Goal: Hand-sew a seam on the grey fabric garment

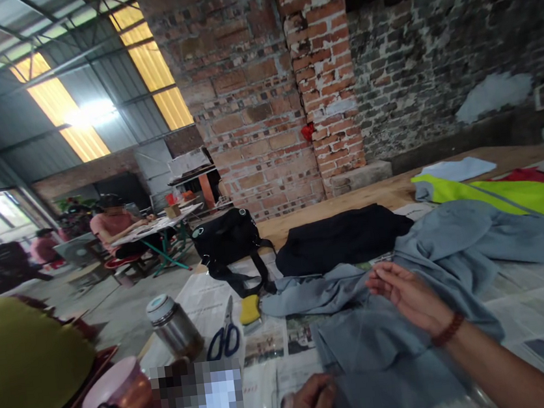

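On grey cloth [386, 341]: both hands; left hand [312, 406] pinches its edge.

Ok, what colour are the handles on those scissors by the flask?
Blue, on the scissors lying on the newspaper beside the steel flask; the head view shows it.
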{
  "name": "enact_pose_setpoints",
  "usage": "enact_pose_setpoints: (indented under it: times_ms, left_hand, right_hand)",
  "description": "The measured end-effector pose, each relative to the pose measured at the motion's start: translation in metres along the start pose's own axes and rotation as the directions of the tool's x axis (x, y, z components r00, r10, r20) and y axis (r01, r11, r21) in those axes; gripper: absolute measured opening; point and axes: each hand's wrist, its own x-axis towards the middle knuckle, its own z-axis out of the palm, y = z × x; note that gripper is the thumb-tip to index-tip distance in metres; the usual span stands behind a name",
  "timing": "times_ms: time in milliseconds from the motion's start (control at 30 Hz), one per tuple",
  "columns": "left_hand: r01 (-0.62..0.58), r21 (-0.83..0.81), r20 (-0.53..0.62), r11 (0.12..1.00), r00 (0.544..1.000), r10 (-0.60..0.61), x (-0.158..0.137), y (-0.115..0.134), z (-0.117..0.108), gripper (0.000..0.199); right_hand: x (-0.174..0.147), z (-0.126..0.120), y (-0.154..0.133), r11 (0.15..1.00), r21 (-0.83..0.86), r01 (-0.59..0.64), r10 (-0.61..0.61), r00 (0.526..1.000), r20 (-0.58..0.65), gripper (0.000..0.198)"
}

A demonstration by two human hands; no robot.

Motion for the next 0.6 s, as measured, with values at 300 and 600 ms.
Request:
enact_pose_setpoints:
  times_ms: [300,600]
  left_hand:
    - [-0.018,0.029,-0.003,0.999,1.0,0.018,0.002,-0.007,-0.002,0.02]
    - [-0.104,0.148,-0.072,0.984,0.991,0.115,-0.008,0.002,0.0,0.016]
  right_hand:
    - [0.003,-0.002,-0.013,0.998,-0.051,0.028,-0.03,0.998,-0.048,0.032]
    - [-0.091,0.008,0.058,0.786,-0.567,-0.246,0.382,0.914,0.133,0.04]
